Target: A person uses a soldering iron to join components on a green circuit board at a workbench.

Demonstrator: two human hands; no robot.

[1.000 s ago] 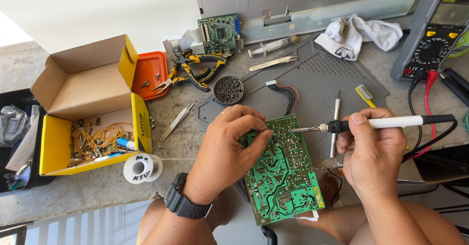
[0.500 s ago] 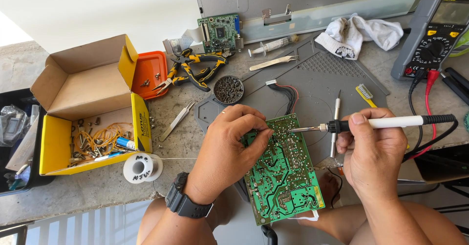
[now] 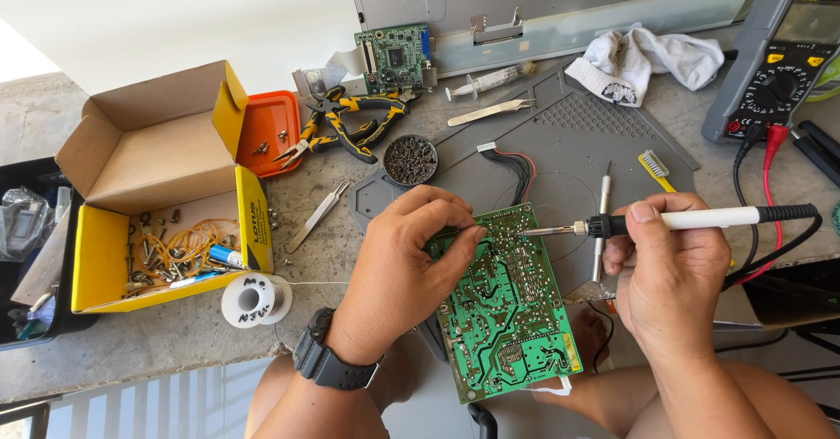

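A green circuit board (image 3: 512, 316) lies solder side up at the near edge of a grey work mat (image 3: 569, 146). My left hand (image 3: 407, 255), with a black watch on its wrist, rests on the board's upper left corner, fingertips pinched there. A thin solder wire runs from a white solder spool (image 3: 254, 299) toward that hand. My right hand (image 3: 669, 268) grips a white soldering iron (image 3: 700, 219) with a black cable end. The iron's metal tip touches the board's top edge, just right of my left fingertips.
An open yellow cardboard box (image 3: 153, 189) with parts stands at left, an orange tray (image 3: 271, 122) and yellow-handled pliers (image 3: 350, 124) behind it. Tweezers (image 3: 315, 217), a brass-wool tip cleaner (image 3: 410, 159), a syringe (image 3: 490, 80), a small green board (image 3: 394, 56), a white rag (image 3: 643, 58) and a grey multimeter (image 3: 783, 58) lie about.
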